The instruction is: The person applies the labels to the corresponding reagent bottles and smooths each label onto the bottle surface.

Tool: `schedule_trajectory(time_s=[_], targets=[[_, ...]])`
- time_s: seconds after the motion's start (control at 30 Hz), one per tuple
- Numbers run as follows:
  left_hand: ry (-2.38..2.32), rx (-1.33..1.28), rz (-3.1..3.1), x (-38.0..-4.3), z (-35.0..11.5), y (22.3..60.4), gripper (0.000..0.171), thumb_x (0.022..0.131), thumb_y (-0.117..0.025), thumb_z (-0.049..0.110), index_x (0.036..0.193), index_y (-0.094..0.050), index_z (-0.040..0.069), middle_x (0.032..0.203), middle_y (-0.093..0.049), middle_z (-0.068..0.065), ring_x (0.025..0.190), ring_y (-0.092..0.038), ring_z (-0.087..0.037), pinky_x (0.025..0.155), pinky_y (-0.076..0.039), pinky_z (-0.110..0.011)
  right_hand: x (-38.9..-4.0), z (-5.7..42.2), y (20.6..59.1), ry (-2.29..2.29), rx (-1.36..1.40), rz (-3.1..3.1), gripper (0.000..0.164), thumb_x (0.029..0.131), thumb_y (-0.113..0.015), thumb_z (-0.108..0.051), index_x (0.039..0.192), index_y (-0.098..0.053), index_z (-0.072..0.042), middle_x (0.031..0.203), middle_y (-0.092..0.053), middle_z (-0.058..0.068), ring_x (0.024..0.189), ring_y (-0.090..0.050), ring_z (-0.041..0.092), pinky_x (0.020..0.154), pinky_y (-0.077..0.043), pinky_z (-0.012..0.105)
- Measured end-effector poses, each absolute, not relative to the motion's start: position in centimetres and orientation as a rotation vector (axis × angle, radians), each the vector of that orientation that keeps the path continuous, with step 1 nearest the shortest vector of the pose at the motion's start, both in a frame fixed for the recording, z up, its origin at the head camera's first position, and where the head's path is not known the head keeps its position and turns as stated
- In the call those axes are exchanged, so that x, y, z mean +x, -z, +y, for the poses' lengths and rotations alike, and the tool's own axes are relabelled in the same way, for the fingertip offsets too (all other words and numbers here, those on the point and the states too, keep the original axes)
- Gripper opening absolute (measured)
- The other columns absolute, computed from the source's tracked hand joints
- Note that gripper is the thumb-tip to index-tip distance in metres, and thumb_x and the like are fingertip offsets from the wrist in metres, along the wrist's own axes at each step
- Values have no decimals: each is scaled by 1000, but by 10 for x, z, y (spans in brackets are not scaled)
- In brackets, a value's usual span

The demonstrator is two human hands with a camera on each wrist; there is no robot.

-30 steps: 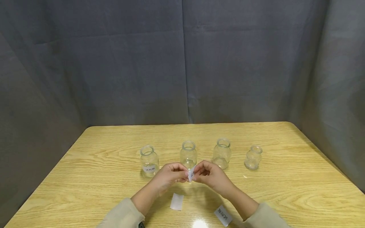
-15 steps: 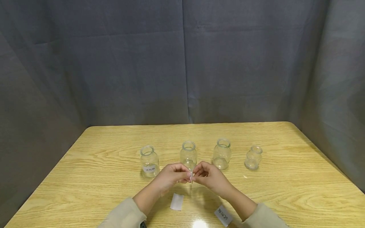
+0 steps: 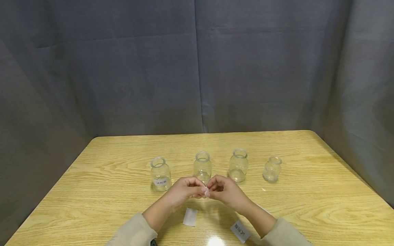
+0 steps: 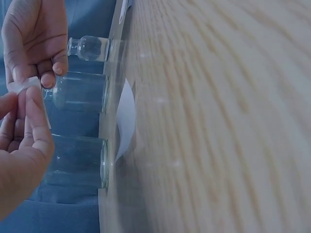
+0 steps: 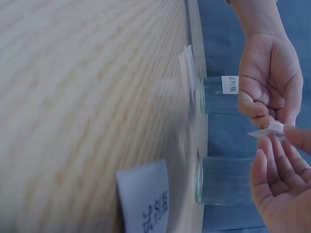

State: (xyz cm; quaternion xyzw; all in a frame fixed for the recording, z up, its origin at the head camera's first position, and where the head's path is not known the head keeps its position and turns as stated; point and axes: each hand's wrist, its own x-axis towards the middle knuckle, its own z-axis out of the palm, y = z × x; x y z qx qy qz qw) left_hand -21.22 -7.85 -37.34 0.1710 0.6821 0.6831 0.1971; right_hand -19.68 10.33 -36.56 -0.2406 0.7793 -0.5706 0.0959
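Both hands pinch one small white paper label (image 3: 206, 192): the left hand (image 3: 185, 190) grips it from the left and the right hand (image 3: 228, 192) from the right, thumb and fingers of each closing on it. It sits right at the fingertips, off the table, on the near side of the second jar, and the wrist views show it thin and bent; much of it is hidden by the fingers.

Four clear glass jars stand upright in a row on the far side of the hands, each with a round mouth, a thick rim and a bulging body. Leftmost is a jar (image 3: 160, 171) with a white sticker (image 3: 161, 182) bearing dark writing low on its front. Next come the second jar (image 3: 202, 166), the third jar (image 3: 238, 165) and, furthest right, a smaller jar (image 3: 272, 169).

Nearer, one plain white slip (image 3: 190, 217) lies below the left hand, curling up slightly. Right of it lies one slip with dark writing (image 3: 240, 231), and a white edge (image 3: 264, 209) shows beyond the right forearm. Beneath everything is a yellowish wood-grain table (image 3: 123, 150); two beige sleeves (image 3: 133, 231) reach in from the near side, and dark, creased cloth (image 3: 138, 75) hangs behind.
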Motion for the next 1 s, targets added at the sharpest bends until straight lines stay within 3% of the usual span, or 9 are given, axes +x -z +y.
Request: schedule_trajectory(time_s=[0.2,0.43,0.7,1.0], targets=[[-1908,460,1941,-210,-80,373,19,81,-58,9,89,-55,-9,78,-58,-3,73,-56,-14,74,-45,-32,-196,104,365,1705,-675,2304,10,80,-55,3,90,-53,4,75,-54,6,70,-54,21,65,-48,32],[-1920,440,1942,-210,-80,373,17,83,-55,7,89,-53,-8,81,-56,-3,74,-55,-14,73,-45,-31,-197,106,364,1745,-687,2278,20,80,-51,7,99,-51,3,72,-53,9,68,-54,21,63,-48,31],[-1904,446,1941,-210,-84,373,14,84,-53,7,88,-52,-5,81,-54,-4,74,-54,-15,74,-45,-34,-199,116,363,1688,-697,2295,20,79,-57,-1,98,-54,1,78,-56,6,72,-53,18,65,-46,28],[-1883,466,1951,-211,-83,372,16,84,-53,9,90,-51,-6,80,-53,-4,72,-53,-14,70,-45,-31,-202,126,360,1677,-724,2175,23,78,-62,-6,96,-53,5,86,-61,12,80,-58,22,71,-47,29]])
